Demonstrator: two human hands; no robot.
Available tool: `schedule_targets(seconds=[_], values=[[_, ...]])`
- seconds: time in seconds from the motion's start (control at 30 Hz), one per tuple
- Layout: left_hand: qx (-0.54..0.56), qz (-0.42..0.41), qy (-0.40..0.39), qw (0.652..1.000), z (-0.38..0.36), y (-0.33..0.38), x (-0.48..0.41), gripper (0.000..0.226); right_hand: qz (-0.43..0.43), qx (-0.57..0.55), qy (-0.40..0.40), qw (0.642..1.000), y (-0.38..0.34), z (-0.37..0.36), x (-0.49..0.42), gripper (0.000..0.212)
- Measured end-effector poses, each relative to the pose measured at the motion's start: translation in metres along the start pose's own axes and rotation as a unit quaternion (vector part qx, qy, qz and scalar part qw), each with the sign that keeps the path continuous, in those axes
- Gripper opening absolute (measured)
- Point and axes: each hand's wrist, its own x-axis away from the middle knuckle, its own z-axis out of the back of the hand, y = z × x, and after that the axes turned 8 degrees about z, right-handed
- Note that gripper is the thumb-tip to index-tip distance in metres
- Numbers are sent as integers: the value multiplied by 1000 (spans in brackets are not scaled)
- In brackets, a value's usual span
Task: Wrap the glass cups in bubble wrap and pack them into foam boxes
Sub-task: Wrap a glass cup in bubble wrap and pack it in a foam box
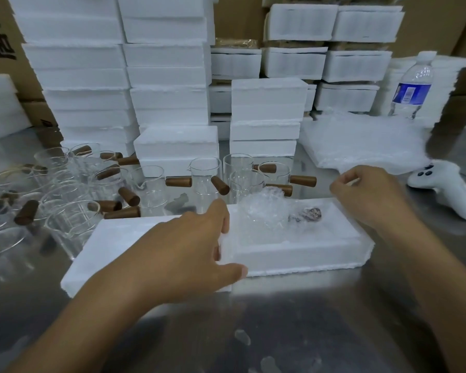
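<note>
1. Wrapped cup (261, 211): lies inside the open box (301, 254), toward the left end, with its wrapped handle (307, 214) pointing right. Judged light, thin-walled and fragile. The bubble film gives it a soft, rather slippery skin. Take hold round the body, not by the handle.
2. Box: foam, judged very light and stiff, but crumbly at the edges. It is likely to slide on the steel table (280, 332) unless steadied.
3. Lid (113, 251): lies flat just left of the box, touching it. Best lifted by its long edges, since pressure at a corner may break the foam.
4. Left hand (189, 246): rests across the lid and the box's left wall. The fingers are spread wide and the thumb is stretched along the front rim. It holds nothing.
5. Right hand (366, 195): hovers over the box's far right corner, fingers curled, thumb and forefinger close together at the near edge of the wrap stack (361, 141). Whether they pinch a sheet cannot be told.
6. Bare cups (205, 179): crowded just behind the box and to its left, wooden handles jutting every way. A reach over the box could knock them.
7. Box stacks (167, 76) stand behind the cups. A bottle (412, 84) and a controller (447, 189) sit at the right, the controller just beside the wrap stack.
</note>
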Motion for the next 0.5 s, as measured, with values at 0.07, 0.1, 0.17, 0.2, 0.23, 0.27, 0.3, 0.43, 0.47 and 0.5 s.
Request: schedule_targets(seconds=[0.07,0.1,0.17,0.2,0.23,0.27,0.3,0.43,0.47,0.5], values=[[11,0,11,1000,0,0,0,40,-10,8,-12,1000,3,-1,0,13],[21,-1,19,1000,3,0,1,35,-14,13,-17,1000,5,-1,-1,17],[33,-2,43,999,11,1,6,26,-19,27,-34,999,6,-3,-1,25],[41,-1,63,997,15,1,9,24,-22,30,-43,998,7,-3,-2,28],[49,1,86,995,19,1,11,23,-24,30,-49,998,7,-4,-2,29],[56,-1,113,992,23,0,14,21,-24,28,-50,998,7,-4,-2,29],[72,-2,143,987,28,0,16,18,-24,25,-50,998,7,-4,-2,30],[124,-5,262,957,46,-1,21,12,-52,-24,-95,994,8,-3,-4,31],[146,-5,287,947,50,-2,20,13,-60,-38,-119,990,7,-2,-4,32],[188,-2,314,931,54,-5,18,13,-68,-49,-143,986,6,0,-3,34]])
